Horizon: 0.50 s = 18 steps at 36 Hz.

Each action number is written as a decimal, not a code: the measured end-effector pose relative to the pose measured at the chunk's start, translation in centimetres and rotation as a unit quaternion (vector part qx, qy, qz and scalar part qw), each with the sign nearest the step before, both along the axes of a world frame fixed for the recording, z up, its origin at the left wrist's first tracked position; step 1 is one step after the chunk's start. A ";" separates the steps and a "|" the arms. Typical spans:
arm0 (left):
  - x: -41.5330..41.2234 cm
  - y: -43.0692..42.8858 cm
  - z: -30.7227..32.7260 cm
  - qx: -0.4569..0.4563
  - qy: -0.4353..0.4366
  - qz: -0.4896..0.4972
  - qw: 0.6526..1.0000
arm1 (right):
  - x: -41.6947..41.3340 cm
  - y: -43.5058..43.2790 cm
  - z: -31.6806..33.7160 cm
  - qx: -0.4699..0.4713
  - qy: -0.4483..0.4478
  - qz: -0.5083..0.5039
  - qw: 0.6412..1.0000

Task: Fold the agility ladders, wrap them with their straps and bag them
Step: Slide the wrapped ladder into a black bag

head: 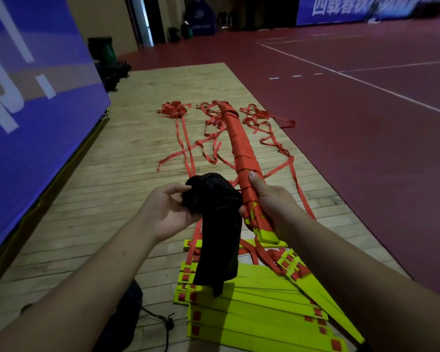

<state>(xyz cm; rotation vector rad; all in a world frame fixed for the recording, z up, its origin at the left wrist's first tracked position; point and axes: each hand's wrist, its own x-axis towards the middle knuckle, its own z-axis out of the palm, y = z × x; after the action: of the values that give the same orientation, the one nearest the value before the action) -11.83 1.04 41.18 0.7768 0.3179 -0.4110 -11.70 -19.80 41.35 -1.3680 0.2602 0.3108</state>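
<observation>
My right hand (272,199) grips a folded agility ladder bundle (241,146), yellow rungs wound tightly in red strap, its far end pointing away from me. My left hand (168,212) clutches the bunched mouth of a black fabric bag (219,224), which hangs down beside the bundle's near end. Below, a second ladder's yellow rungs (252,308) lie stacked and fanned on the floor. Loose red straps (211,133) trail in tangles beyond them.
A dark bag with a drawstring cord (127,316) lies on the wooden floor panel (127,168) near my left forearm. A blue banner wall (31,102) runs along the left. Red court flooring (366,110) spreads to the right; dark bins (104,52) stand far back.
</observation>
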 end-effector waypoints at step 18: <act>0.9 2.0 0.3 0.027 -0.002 0.100 0.995 | -0.4 0.2 0.5 0.000 0.006 0.071 0.997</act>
<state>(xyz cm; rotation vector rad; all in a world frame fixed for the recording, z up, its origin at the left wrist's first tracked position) -10.90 3.03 41.43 0.7908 0.3999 -0.2131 -12.13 -19.57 41.86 -1.3875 0.1737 0.4371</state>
